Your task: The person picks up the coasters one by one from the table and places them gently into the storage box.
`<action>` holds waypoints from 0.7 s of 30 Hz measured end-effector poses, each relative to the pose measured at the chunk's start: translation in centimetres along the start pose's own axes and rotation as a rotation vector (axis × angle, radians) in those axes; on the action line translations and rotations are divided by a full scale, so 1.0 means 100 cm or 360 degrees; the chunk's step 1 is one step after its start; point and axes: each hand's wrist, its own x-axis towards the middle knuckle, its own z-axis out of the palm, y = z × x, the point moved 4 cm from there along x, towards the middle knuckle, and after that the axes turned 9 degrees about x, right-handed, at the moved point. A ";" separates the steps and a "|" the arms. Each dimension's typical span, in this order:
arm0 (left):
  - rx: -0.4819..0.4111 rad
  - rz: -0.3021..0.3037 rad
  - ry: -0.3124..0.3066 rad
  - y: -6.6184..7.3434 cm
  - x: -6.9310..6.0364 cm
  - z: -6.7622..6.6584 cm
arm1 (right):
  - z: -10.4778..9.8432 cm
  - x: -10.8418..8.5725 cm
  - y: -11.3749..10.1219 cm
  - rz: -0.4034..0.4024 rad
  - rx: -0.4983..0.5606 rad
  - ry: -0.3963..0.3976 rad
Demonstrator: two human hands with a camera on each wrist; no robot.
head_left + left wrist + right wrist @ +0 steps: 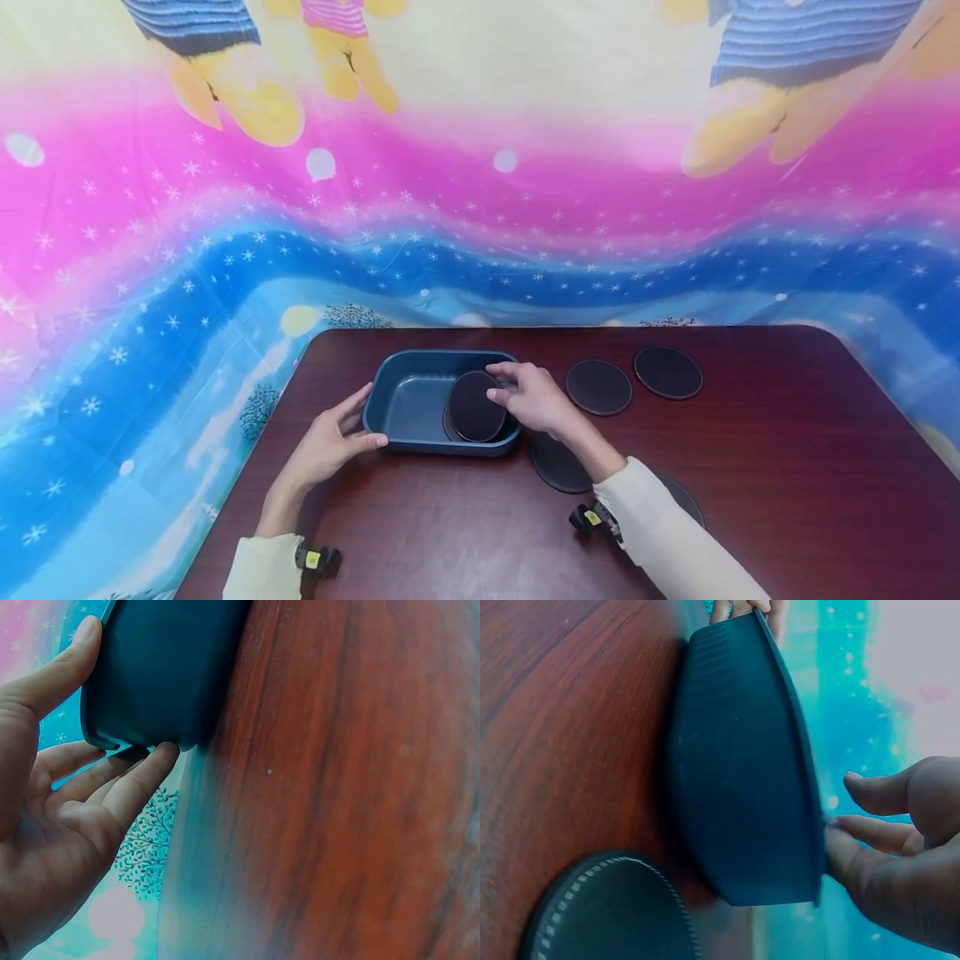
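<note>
The box is set near the far edge of the table, toward its left side, with its long side turned to the person. It is clasped at its left end by the left hand, the thumb laid on the near rim and the fingers spread against the end wall. In the right end of the box, the top disc is laid over a lower disc, of which only a sliver is shown. The right hand is held over the right rim, beside the top disc, with thumb and fingers parted; whether that disc is touched cannot be told. To the right of the box, the middle disc and the far disc are laid flat and well apart from the hands. The near disc is partly covered by the right forearm, and the last disc by the right sleeve. Pale stitching is seen along a disc's edge in the right wrist view. Behind the table, a printed cloth is hung.
</note>
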 end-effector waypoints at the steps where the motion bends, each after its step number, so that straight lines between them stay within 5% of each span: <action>1: -0.0002 -0.0002 -0.0001 0.000 0.000 0.000 | 0.000 -0.002 -0.003 -0.0034 -0.0073 0.0009; 5: -0.0006 0.0001 -0.0004 0.000 0.000 0.001 | -0.007 -0.010 -0.014 -0.0161 -0.0180 0.0029; 15: 0.0004 0.0010 -0.0006 0.001 0.001 0.001 | -0.047 -0.034 0.000 -0.0200 0.0182 -0.0018; 21: 0.0001 -0.0009 -0.0009 0.000 -0.001 0.000 | -0.075 -0.058 0.022 -0.0178 0.0209 -0.0018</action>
